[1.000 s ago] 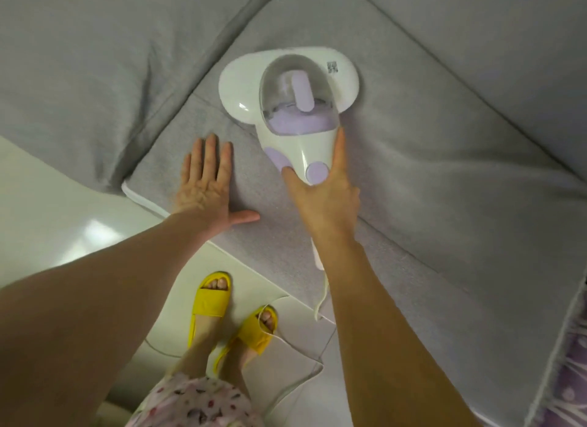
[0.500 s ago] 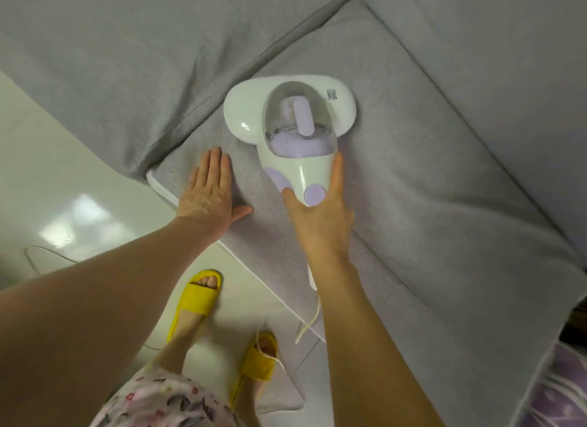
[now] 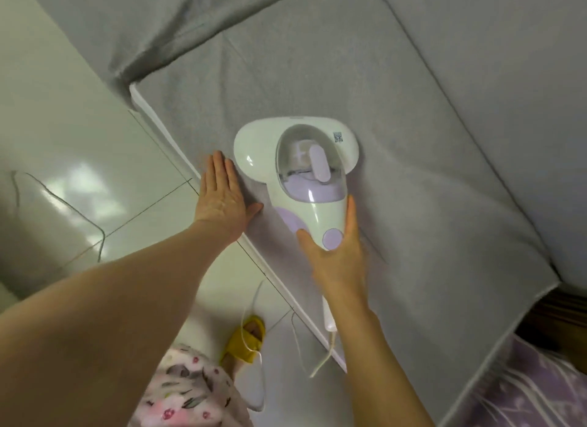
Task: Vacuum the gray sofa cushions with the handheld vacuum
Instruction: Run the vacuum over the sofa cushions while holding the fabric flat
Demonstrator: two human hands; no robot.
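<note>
Gripped handheld vacuum (image 3: 305,172) by handle in right hand (image 3: 340,261), head held flat on gray seat cushion (image 3: 413,236) near front edge. Pressed left hand (image 3: 222,198) flat, fingers straight, just beside head (fabric tautened, probably). Needed slow overlapping strokes, steady pressure, cord (image 3: 322,356) trailing clear.

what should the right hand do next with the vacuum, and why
Probably slide the handheld vacuum forward toward the back cushion. The right hand grips its handle, its head sits near the front edge of the seat cushion beside the flat left hand, and much gray fabric lies ahead.
</note>
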